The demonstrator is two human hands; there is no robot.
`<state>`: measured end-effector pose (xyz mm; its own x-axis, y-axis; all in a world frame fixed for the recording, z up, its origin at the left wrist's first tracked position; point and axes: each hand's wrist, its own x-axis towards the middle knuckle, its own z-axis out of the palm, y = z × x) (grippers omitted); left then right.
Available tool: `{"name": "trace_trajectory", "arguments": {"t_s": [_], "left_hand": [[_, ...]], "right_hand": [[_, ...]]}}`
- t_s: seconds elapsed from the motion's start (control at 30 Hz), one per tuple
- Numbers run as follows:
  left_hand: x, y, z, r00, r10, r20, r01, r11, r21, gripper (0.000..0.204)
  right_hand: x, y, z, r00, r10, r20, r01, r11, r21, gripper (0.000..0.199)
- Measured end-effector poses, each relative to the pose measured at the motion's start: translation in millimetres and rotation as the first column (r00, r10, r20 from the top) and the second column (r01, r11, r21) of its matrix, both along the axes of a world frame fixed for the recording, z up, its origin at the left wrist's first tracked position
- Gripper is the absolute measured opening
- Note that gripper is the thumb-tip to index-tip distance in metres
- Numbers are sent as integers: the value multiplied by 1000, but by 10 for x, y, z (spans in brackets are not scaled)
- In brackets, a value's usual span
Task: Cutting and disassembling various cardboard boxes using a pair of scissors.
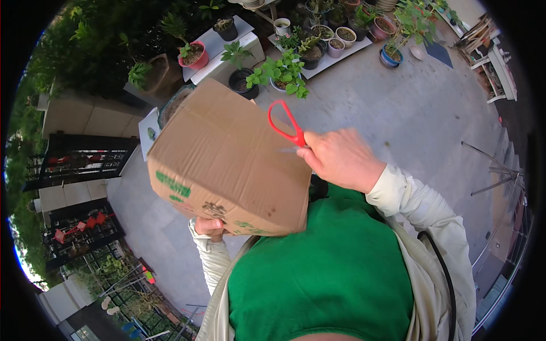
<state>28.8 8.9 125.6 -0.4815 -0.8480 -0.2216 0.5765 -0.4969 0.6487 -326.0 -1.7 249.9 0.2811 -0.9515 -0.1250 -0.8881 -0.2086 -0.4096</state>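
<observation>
Head cam is looking down at a brown cardboard box held up in the air in front of the chest, over a grey paved patio, so nothing is carrying it except the hands. My left hand is under the box's bottom corner nearest me, fingers curled up against it and mostly hidden, so I can't tell how tight that hold really is. My right hand is closed around the lower handle of a pair of red scissors at the box's right edge; the blades are hidden against the cardboard, so I can't say if they're open. My guess is the box is light, probably empty or close to it, since one hand at a corner props it up tilted. Corrugated board like this should be stiff along the panels but floppy at the flaps, and not slippery. I'd take it at the corners or folded edges, not mid-panel. Looks-wise: plain tan, a bit scuffed and stained, green printing along the lower side facing me. Potted plants sit along the patio's far edge.
</observation>
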Motion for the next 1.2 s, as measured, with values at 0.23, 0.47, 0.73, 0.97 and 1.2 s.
{"name": "trace_trajectory", "arguments": {"t_s": [0.23,0.47,0.73,0.97,1.2], "left_hand": [[-19,-95,-3,999,4,-44,-10,993,-119,83],[-41,-55,52,998,-30,-55,24,994,-108,79],[-5,-73,1,997,-40,-64,33,992,-119,80],[-51,-92,49,998,-27,-53,20,991,-134,81],[-94,-110,112,996,-85,34,87,995,-54,83]], "right_hand": [[303,-524,279,983,-45,180,126,874,-470,23],[467,-766,374,993,-44,106,90,875,-475,23],[545,-778,355,995,-18,103,63,889,-454,25],[535,-808,349,997,-31,64,58,871,-488,21],[379,-920,248,963,46,-264,-172,860,-480,21]]}}
